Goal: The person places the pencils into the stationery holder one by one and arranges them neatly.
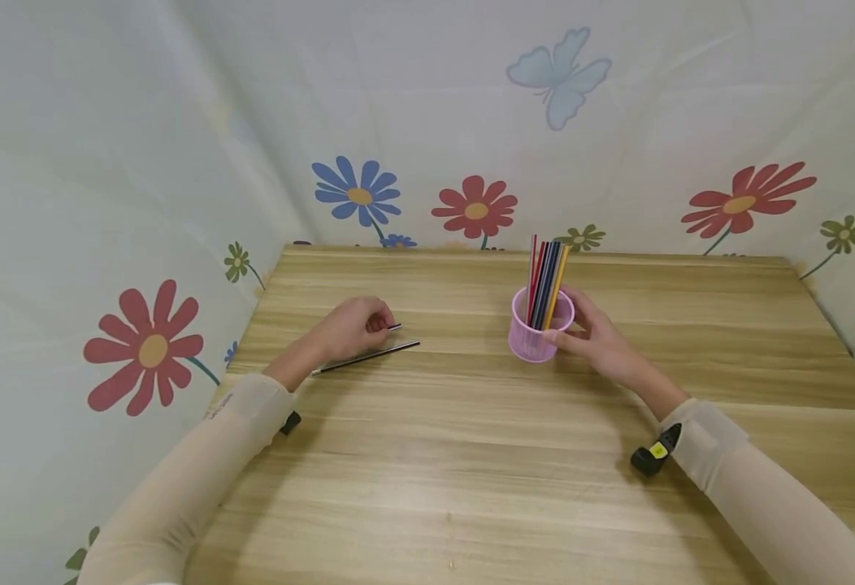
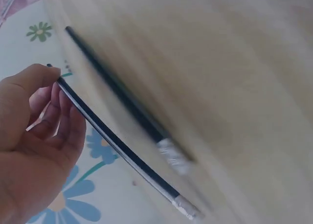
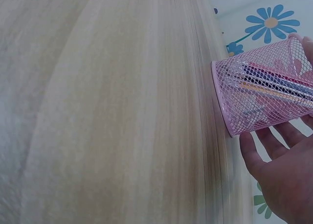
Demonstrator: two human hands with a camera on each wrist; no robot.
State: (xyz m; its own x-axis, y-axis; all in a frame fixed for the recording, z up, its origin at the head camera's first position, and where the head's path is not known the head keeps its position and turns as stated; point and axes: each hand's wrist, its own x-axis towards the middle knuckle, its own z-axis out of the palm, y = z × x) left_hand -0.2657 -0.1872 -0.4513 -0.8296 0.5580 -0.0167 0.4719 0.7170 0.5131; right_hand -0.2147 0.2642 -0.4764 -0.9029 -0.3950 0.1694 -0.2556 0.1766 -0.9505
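Observation:
My left hand (image 1: 354, 329) pinches a dark pencil (image 2: 119, 142) between thumb and fingers, close to one end; the pencil's other end is silvery white. Beside it a second dark pencil (image 1: 372, 356) with a whitish end lies on the table. To the right, my right hand (image 1: 605, 345) holds a pink mesh pencil cup (image 3: 230, 94) round its side, thumb and fingers spread about it. Several pencils (image 1: 547, 280) in red, black, dark blue and yellow stand in the cup, leaning a little. In the right wrist view, part of the right hand is cut off by the frame.
Both hands work over a wood-grain table (image 1: 427, 455). Behind and to the left hangs a pale cloth (image 1: 413, 89) printed with flowers and a butterfly, meeting the table's back edge. Each wrist wears a small black camera (image 1: 649, 461).

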